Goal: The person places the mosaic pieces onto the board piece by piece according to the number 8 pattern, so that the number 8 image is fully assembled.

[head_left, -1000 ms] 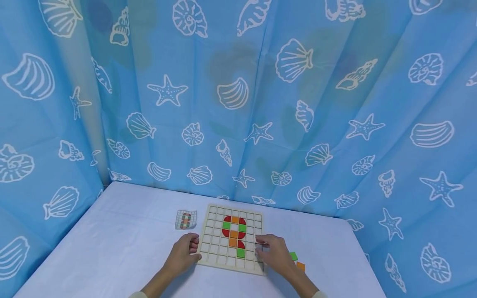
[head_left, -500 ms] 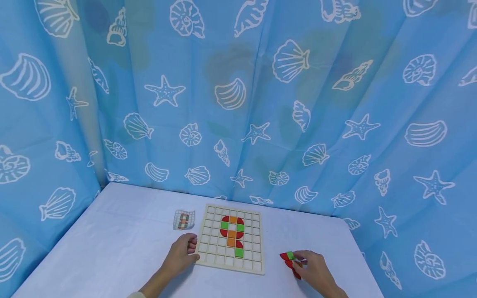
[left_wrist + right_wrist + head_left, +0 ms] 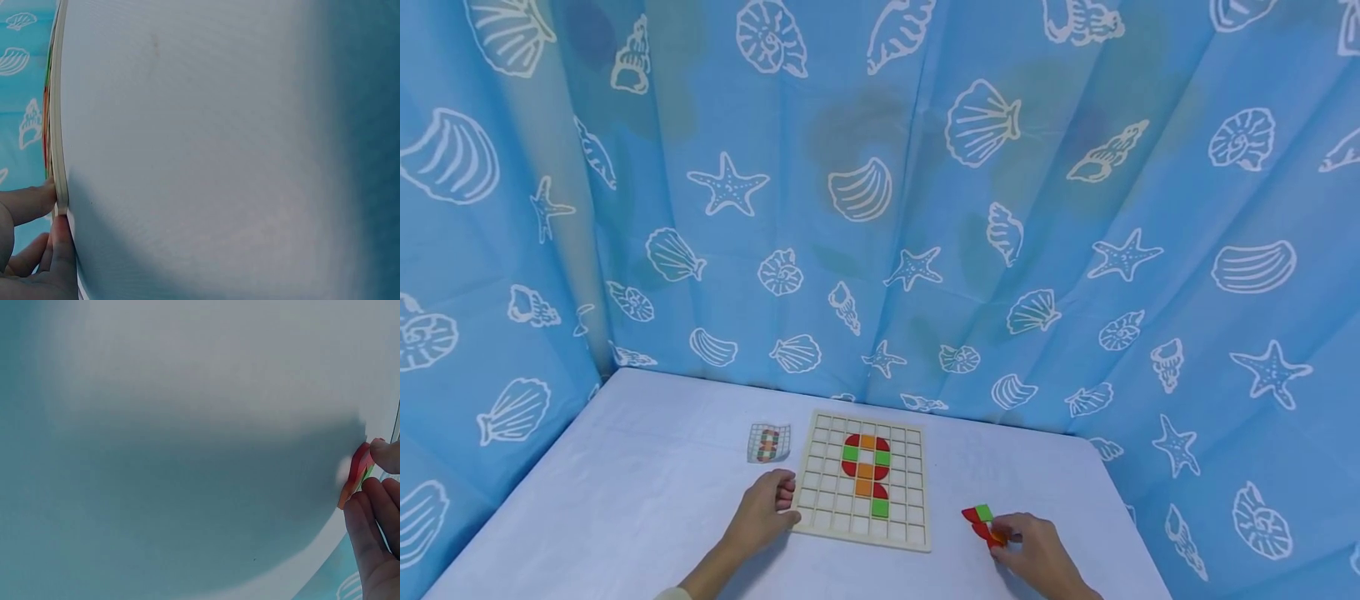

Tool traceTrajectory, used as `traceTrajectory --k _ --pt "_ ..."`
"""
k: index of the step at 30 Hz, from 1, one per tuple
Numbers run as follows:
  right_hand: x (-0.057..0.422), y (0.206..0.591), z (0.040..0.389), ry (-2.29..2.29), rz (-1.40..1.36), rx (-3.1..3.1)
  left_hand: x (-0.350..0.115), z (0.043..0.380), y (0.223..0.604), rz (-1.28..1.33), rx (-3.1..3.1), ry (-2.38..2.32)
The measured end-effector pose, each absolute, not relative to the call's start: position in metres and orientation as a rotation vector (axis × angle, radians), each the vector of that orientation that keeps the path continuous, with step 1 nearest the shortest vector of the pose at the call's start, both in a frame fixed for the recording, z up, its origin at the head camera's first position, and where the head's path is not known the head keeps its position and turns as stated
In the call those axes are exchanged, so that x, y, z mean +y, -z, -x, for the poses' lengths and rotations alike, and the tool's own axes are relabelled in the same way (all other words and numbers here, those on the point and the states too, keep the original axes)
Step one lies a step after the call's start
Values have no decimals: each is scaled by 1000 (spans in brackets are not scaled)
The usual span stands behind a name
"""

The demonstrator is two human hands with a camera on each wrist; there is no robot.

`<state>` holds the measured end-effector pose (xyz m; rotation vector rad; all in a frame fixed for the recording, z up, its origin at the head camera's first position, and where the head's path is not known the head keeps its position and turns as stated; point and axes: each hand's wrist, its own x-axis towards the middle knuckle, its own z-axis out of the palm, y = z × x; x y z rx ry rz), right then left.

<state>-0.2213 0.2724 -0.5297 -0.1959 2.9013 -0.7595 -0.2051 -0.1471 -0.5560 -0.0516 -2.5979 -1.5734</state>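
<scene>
A pale square grid board [image 3: 827,500] lies on the table, with red, orange and green tiles [image 3: 865,471] set in its cells. My left hand [image 3: 763,512] grips the board's near left edge; in the left wrist view, thumb and fingers [image 3: 59,240] pinch its corner from both sides. To the right of the board is a small pile of loose tiles: a green square [image 3: 983,512], red quarter-round pieces [image 3: 981,530] and an orange square [image 3: 997,538]. My right hand [image 3: 1036,546] pinches at the orange tile, thumb and fingertips around it. The right wrist view shows red and orange tile edges [image 3: 359,464] between them.
A small printed pattern card [image 3: 769,442] with a gridded coloured design lies left of the board. The white-covered table [image 3: 647,467] ends at a blue curtain with shell prints [image 3: 880,250] on its back and sides.
My right hand has left the board's right side, moved right to the loose tiles, then shifted slightly nearer onto the orange one. My left hand keeps its hold on the board.
</scene>
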Motion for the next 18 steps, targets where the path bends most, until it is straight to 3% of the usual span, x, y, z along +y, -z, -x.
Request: traceTrajectory --k 18 --pt "274 531 219 726 347 2900 -147 206 557 36 -2627 1536"
